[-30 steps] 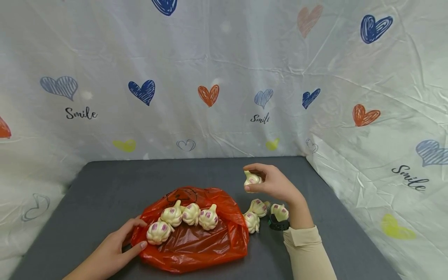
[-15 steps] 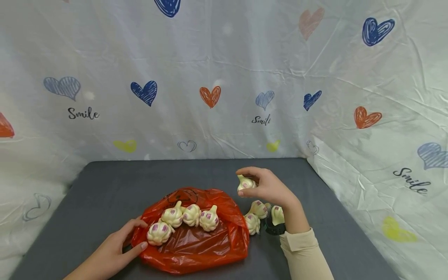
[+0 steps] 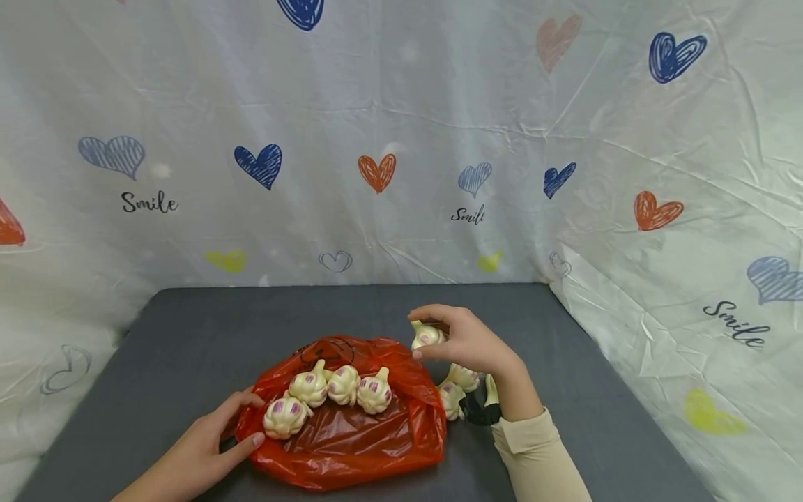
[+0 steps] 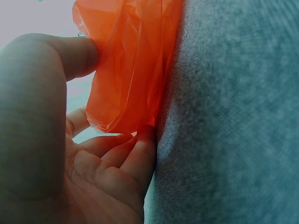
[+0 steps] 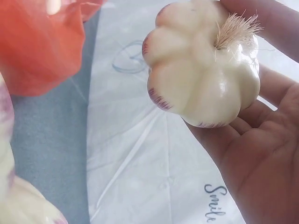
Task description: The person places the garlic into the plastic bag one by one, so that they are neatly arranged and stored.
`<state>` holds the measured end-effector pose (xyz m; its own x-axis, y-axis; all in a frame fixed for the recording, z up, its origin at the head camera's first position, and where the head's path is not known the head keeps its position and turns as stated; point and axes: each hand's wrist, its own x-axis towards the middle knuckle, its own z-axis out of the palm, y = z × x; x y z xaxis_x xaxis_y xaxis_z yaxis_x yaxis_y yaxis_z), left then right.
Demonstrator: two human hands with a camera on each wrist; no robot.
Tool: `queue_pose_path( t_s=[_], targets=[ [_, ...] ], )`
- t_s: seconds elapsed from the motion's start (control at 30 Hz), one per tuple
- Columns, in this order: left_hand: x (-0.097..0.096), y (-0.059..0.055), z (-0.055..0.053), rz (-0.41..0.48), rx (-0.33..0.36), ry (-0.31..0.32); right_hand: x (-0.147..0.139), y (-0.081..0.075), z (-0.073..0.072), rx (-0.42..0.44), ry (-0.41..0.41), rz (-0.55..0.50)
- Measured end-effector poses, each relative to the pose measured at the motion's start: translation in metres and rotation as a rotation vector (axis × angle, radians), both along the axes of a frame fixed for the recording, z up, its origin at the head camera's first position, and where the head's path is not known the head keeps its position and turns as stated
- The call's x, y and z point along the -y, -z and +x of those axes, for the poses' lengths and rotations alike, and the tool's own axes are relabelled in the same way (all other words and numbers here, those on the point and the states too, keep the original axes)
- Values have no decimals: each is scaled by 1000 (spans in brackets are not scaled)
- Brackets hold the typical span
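A red plastic bag (image 3: 370, 457) lies spread on the dark table, its mouth open towards me. Several garlic bulbs (image 3: 374, 392) sit in a row inside it. My left hand (image 3: 210, 436) holds the bag's left edge; in the left wrist view the thumb (image 4: 81, 57) presses one side and the fingers curl at its lower edge. Above the table, just beyond the bag's right back corner, my right hand (image 3: 467, 341) grips a garlic bulb (image 3: 426, 336) between thumb and fingers. Its root tuft and purple-marked cloves show in the right wrist view (image 5: 201, 70).
Right of the bag lie more garlic bulbs (image 3: 449, 400), partly hidden by my right wrist and its black strap (image 3: 479, 410). A pale curtain (image 3: 401, 230) printed with hearts stands behind the table (image 3: 207, 317) and along its sides.
My right hand has carried the garlic bulb leftward and slightly nearer, towards the bag. My left hand, the bag and the bulbs in it have stayed in place.
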<state>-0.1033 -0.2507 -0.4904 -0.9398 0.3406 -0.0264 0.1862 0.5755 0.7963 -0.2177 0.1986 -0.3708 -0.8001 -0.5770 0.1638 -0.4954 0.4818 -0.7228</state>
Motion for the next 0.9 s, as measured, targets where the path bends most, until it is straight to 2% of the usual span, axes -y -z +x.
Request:
queue_pose_path(
  t_s=[0.57,0.9],
  targets=[
    [0,-1,0,-6,-17,5,33,7,7,45,-115,-12],
    [0,0,0,7,-12,4,51,12,11,15,-152,72]
  ],
)
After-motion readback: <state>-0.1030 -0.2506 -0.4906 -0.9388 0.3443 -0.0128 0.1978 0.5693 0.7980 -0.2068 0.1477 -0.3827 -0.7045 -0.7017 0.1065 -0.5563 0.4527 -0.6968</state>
